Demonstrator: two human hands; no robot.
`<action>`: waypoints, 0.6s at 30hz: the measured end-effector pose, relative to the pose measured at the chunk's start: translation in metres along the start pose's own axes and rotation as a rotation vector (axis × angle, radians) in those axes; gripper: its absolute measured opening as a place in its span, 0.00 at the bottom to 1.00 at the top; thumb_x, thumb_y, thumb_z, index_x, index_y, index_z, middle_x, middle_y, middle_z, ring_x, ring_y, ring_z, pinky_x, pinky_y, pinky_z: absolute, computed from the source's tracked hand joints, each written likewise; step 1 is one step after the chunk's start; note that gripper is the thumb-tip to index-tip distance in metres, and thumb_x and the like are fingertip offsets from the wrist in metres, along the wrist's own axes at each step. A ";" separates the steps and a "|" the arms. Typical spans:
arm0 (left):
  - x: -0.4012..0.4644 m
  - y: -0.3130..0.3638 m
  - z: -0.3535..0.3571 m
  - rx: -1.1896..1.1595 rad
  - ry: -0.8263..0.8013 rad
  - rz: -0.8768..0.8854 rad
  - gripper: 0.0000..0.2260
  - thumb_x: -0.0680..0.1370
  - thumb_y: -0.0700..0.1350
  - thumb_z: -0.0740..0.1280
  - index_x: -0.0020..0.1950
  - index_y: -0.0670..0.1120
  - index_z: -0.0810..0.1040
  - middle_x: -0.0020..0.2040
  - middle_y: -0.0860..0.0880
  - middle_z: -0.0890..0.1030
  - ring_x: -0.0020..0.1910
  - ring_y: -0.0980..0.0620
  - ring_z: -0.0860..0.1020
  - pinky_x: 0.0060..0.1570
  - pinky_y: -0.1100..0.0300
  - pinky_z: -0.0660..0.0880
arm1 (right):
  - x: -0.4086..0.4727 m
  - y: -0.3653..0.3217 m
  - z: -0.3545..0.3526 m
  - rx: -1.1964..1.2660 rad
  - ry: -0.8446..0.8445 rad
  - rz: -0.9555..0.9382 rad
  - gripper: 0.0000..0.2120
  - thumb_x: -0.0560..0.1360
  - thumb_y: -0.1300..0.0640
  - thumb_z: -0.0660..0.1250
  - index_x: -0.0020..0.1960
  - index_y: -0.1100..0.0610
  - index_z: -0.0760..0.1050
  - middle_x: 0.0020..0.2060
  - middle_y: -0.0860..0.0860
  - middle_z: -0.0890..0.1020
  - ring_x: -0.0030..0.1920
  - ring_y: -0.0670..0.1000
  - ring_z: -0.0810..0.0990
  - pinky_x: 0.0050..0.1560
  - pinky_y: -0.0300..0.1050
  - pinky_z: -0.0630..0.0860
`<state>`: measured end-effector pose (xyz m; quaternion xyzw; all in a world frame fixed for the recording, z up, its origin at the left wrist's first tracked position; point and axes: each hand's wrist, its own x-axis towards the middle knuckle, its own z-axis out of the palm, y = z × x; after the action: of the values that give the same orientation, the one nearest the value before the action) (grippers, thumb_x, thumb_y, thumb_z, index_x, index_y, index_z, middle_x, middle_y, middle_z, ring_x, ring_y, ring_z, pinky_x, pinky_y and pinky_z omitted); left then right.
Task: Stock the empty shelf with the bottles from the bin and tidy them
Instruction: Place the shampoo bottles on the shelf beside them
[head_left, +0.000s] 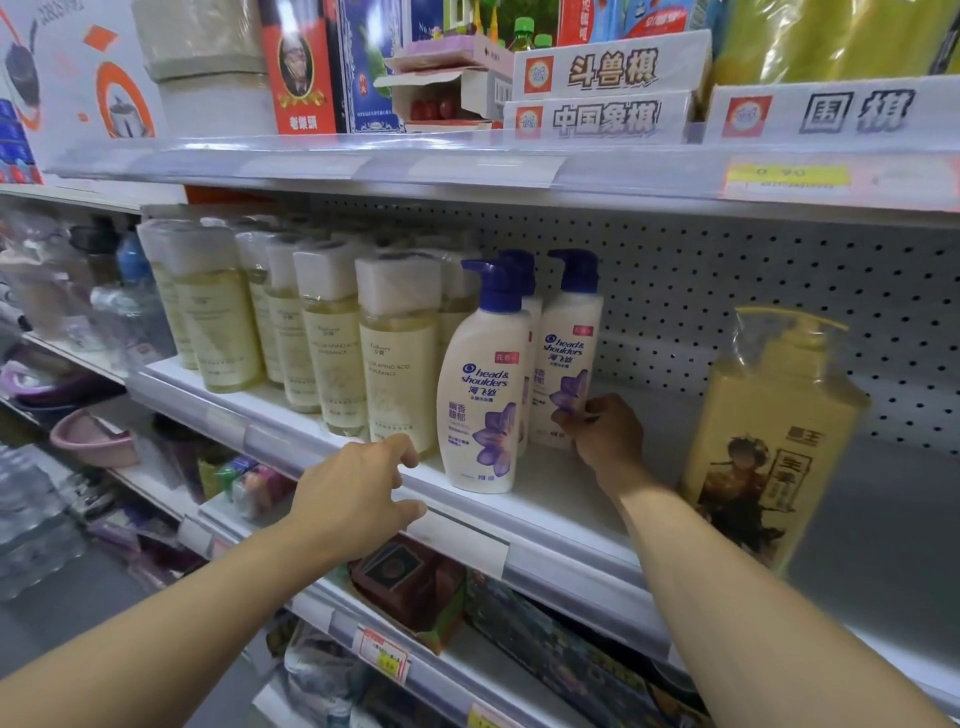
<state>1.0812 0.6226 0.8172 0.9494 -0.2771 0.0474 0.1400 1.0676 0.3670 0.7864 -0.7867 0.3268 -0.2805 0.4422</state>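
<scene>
Head cam, L to R: left hand (358, 493) hovers loose, holding nothing, by front shampoo bottle (483, 395). Right hand (605, 431) pinches rear bottle (569, 353) low on shelf (561, 499), prob. to square the label forward. Bin not seen.

Shelf (545, 499) mid-frame: capped bottles (332, 332) left, pump bottles (483, 384) centre, bagged bottle (769, 441) well apart right.
</scene>
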 end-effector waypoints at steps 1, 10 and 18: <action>0.000 0.000 0.000 0.002 -0.001 -0.005 0.19 0.73 0.57 0.69 0.61 0.55 0.70 0.52 0.56 0.78 0.52 0.55 0.77 0.50 0.56 0.76 | 0.001 -0.003 0.002 -0.009 -0.009 -0.007 0.19 0.73 0.52 0.72 0.57 0.63 0.73 0.54 0.57 0.80 0.51 0.55 0.77 0.44 0.41 0.67; 0.001 -0.003 -0.001 0.027 0.005 -0.049 0.19 0.73 0.57 0.69 0.60 0.54 0.70 0.51 0.57 0.77 0.51 0.55 0.77 0.49 0.56 0.76 | 0.010 -0.017 0.018 -0.138 -0.098 -0.054 0.12 0.76 0.56 0.68 0.56 0.62 0.75 0.56 0.58 0.80 0.56 0.56 0.78 0.43 0.36 0.64; 0.000 -0.003 0.001 0.047 0.013 -0.059 0.19 0.73 0.57 0.69 0.61 0.55 0.70 0.52 0.57 0.77 0.51 0.55 0.76 0.46 0.58 0.74 | 0.002 -0.023 0.018 -0.232 -0.188 -0.134 0.15 0.77 0.63 0.62 0.63 0.62 0.73 0.60 0.59 0.79 0.61 0.58 0.76 0.52 0.38 0.69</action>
<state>1.0823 0.6244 0.8151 0.9599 -0.2467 0.0559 0.1207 1.0882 0.3839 0.7986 -0.8753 0.2610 -0.1950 0.3573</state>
